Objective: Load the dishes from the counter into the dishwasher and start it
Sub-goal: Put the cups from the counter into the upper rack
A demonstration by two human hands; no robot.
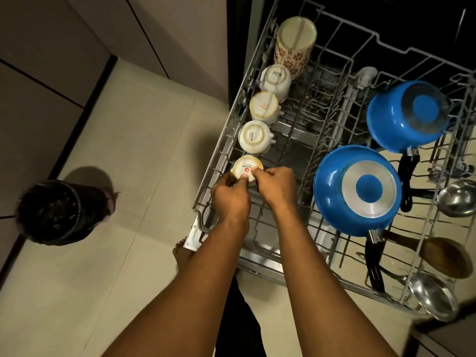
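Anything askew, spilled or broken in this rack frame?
Nothing stands out. The cups sit upside down in a row on the rack; the left hand and right hand hold the nearest cup; the near blue pan and far blue pan lie inverted on the right. No spill or breakage shows.

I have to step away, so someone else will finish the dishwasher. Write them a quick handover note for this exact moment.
Left hand and right hand both grip one upturned cup at the near end of the left row in the pulled-out rack.
Already racked: three white cups and a floral mug, upside down, farther along that row; two upturned blue pans on the right, ladles beside them.
Left to do: seat this cup, load whatever remains on the counter (out of view), push the rack in, close up, start.
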